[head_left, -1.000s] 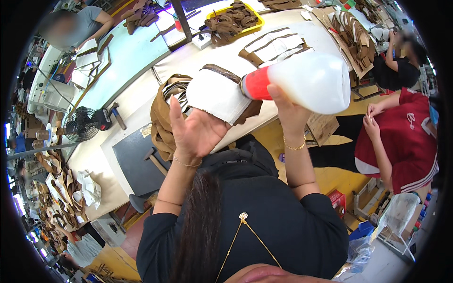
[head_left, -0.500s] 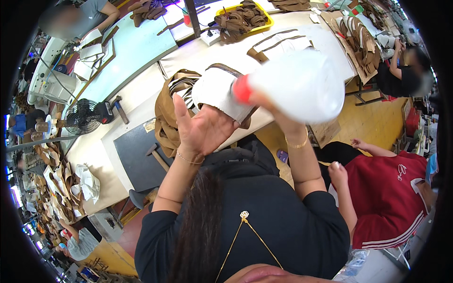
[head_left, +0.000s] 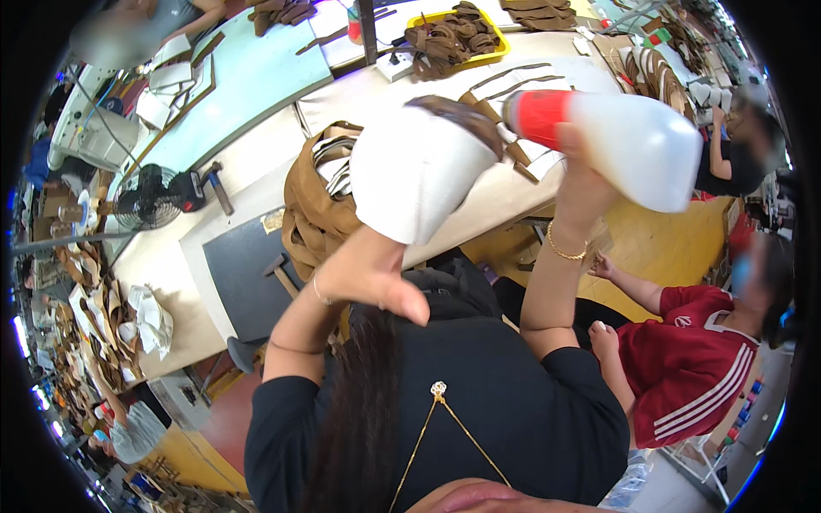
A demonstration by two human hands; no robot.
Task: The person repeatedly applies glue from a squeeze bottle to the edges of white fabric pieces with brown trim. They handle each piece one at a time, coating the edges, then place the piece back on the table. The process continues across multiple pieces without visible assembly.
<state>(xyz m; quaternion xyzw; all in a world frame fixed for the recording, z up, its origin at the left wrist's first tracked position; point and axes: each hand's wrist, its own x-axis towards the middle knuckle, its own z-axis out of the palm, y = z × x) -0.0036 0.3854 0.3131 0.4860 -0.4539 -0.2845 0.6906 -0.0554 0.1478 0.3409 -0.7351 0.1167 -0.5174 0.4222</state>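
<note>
My left hand (head_left: 363,269) bears a white shoe upper (head_left: 415,171) with a brown edge. Its thumb sticks out, while its fingers are hidden by the upper. In my right hand (head_left: 586,184) is a translucent white plastic bottle (head_left: 641,141), gripped near its red neck. The bottle lies almost level, its red end pointing left at the upper's brown edge, with pale liquid inside. I cannot tell whether the two touch. Just behind my left hand, brown and white shoe pieces (head_left: 316,218) are heaped on the table (head_left: 372,103).
A hammer (head_left: 278,267) lies on a dark mat (head_left: 244,295), another hammer (head_left: 220,190) beside a small fan (head_left: 147,201). Farther back sits a yellow tray (head_left: 503,50) of brown strips. A co-worker in a red shirt (head_left: 676,368) is close on my right.
My left hand has turned over, palm no longer facing up, and the white upper has tipped up. My right hand has moved right with the bottle, drawing it away from my left hand.
</note>
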